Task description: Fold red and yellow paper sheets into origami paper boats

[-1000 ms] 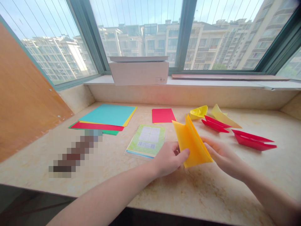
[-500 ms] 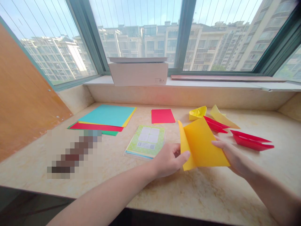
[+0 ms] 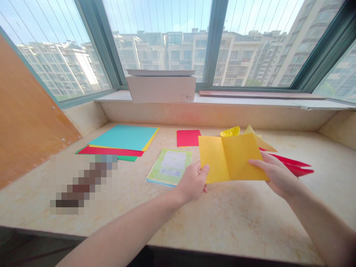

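Note:
A sheet of yellow paper (image 3: 239,157) with a crease down its middle is held up above the counter, spread nearly flat. My left hand (image 3: 193,181) pinches its left edge between thumb and fingers. At the right edge, my right hand (image 3: 274,172) grips it with the thumb in front and the fingers behind. Beyond the right hand lie red folded paper pieces (image 3: 296,165), partly hidden by the hand and sheet. A yellow folded paper piece (image 3: 230,131) and a pale yellow one (image 3: 263,141) show just above the sheet's top edge.
Left on the counter (image 3: 172,218) lies a stack of large coloured sheets (image 3: 125,137). A small red square stack (image 3: 187,138) and a green paper packet (image 3: 170,165) sit near the middle. A blurred-out object (image 3: 86,181) lies at front left. On the sill stands a white box (image 3: 162,89).
The yellow sheet has been opened out from a partial fold, its left panel now facing me. My hands have lifted it slightly, the left hand moving a little leftward. The view has shifted slightly.

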`<state>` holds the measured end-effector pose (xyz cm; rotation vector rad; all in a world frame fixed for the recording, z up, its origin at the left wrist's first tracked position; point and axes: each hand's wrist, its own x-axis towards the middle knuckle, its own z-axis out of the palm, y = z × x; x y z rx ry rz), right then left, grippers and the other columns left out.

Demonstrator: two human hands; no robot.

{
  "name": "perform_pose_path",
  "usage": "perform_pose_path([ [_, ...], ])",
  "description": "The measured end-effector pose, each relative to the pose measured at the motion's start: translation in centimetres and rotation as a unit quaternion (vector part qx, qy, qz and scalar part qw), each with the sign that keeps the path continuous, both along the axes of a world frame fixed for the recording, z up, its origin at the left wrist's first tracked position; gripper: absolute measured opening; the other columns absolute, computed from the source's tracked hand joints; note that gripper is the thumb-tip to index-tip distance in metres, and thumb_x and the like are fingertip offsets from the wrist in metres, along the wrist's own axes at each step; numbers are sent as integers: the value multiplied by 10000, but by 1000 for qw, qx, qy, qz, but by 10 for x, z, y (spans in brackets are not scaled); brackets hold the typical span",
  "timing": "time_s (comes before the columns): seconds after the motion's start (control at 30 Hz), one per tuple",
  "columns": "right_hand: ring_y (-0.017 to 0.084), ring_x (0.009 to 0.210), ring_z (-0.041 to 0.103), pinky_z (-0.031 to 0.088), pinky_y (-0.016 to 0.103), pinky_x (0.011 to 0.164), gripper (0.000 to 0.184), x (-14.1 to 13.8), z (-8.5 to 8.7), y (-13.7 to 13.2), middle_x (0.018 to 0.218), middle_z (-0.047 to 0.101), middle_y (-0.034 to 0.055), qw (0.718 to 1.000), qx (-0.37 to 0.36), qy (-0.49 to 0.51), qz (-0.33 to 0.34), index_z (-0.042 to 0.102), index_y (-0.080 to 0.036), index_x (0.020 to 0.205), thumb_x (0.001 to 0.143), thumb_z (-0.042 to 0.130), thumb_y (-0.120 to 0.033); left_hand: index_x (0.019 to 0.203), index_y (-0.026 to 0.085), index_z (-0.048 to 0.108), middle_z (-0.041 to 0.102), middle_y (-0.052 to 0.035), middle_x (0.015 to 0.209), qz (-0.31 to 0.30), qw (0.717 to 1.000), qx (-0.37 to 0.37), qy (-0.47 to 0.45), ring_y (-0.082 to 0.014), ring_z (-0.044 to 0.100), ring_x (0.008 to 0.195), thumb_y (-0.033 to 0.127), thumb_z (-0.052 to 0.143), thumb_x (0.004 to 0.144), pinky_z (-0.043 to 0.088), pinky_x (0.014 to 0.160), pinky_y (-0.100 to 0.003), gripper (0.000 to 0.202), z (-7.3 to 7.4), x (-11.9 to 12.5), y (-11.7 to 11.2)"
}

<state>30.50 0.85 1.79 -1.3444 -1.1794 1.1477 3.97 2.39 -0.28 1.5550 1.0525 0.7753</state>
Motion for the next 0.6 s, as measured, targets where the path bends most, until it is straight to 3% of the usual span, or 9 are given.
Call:
perform_pose_path([
  [0.13, 366, 1149, 710, 638, 501, 894, 519, -1, -1, 0, 1228, 758, 100, 1000, 8, 3, 14, 615, -287, 1361, 855, 697, -367, 1145, 167, 548, 675, -39, 925, 22, 1000, 12, -16, -68, 545, 438, 360, 424, 1019, 401, 409, -183, 262, 1, 0, 2],
  [0.23, 356, 1150, 712, 633, 486, 908, 547, -1, -1, -1, 1250, 748, 107, 1000, 4, 8, 21, 591, -273, 1387, 860, 701, -370, 1358, 192, 446, 684, -77, 1073, 40, 998, 38, -11, -84, 569, 487, 320, 450, 1005, 454, 432, -204, 375, 2, -2, 3],
  [0.37, 350, 1102, 733, 636, 471, 892, 563, 0, 0, -2, 1231, 756, 101, 1000, -3, 3, 30, 590, -282, 1395, 857, 711, -395, 1574, 182, 245, 678, -119, 1148, 82, 984, 148, 55, -174, 668, 753, 271, 543, 951, 560, 716, -305, 697, 2, -5, 2],
  [0.47, 341, 1088, 738, 642, 447, 868, 533, 1, -1, -2, 1264, 742, 100, 999, -4, -16, 35, 607, -284, 1378, 869, 703, -414, 1594, 125, 254, 670, -126, 1115, 90, 970, 201, 104, -240, 658, 945, 264, 556, 930, 523, 923, -388, 743, 1, -6, 1],
  [0.6, 341, 1081, 740, 648, 430, 838, 500, 2, -2, -2, 1270, 739, 98, 998, -1, -38, 41, 619, -284, 1356, 883, 684, -432, 1605, 77, 246, 663, -99, 986, 72, 970, 200, 119, -272, 637, 996, 279, 545, 933, 488, 990, -420, 763, 1, -6, 1],
])
